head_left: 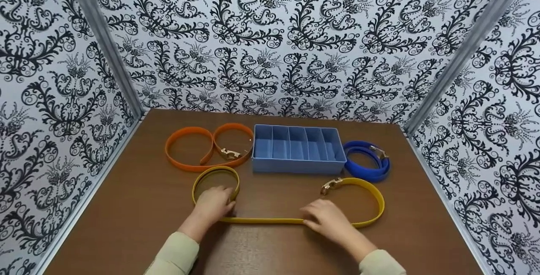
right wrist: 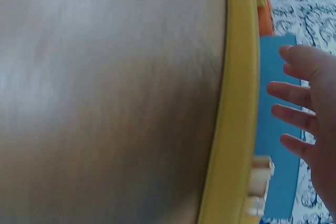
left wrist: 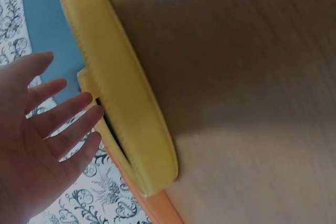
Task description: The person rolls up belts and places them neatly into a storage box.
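A yellow belt [head_left: 265, 220] stands on its edge on the table, curled at both ends with a straight stretch between. Its gold buckle [head_left: 331, 185] lies at the right curl. My left hand [head_left: 213, 205] is over the near side of the left curl; in the left wrist view its fingers [left wrist: 73, 116] are spread beside the yellow strap [left wrist: 121, 93]. At the right end of the straight stretch is my right hand [head_left: 329, 220], its fingers [right wrist: 294, 116] apart and loosely extended in the right wrist view, beside the strap [right wrist: 236, 103]. Neither hand grips the belt.
Behind the yellow belt stands a blue divided box [head_left: 298, 166] with several compartments. An orange belt [head_left: 185, 130] lies in two loops to its left, and a coiled blue belt [head_left: 367, 176] sits to its right. Patterned walls [head_left: 270, 55] enclose the brown table [head_left: 139, 190].
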`<control>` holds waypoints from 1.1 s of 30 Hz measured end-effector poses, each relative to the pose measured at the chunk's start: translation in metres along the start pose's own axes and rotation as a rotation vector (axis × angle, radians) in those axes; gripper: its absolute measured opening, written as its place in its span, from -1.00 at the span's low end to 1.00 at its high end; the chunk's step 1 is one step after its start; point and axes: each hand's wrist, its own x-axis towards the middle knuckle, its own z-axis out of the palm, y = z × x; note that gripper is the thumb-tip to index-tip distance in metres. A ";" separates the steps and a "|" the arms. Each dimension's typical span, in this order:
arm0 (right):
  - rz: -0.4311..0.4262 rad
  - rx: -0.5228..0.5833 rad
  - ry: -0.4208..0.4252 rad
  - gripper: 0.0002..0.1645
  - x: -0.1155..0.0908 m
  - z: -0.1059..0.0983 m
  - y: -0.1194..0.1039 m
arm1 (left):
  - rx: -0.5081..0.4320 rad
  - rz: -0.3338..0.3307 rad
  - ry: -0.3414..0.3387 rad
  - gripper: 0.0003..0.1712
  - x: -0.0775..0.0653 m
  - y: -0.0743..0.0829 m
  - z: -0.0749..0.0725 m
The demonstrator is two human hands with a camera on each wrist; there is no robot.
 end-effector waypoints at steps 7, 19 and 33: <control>-0.082 -0.007 -0.008 -0.73 0.006 0.015 -0.012 | 0.025 -0.048 0.009 -0.73 0.010 0.003 0.011; -0.081 -0.034 0.208 -0.82 0.010 0.025 -0.019 | 0.069 -0.003 0.079 -0.84 0.022 0.004 0.012; 0.023 0.054 0.108 -0.84 0.009 0.024 -0.026 | 0.071 -0.104 -0.042 -0.85 0.034 0.011 0.013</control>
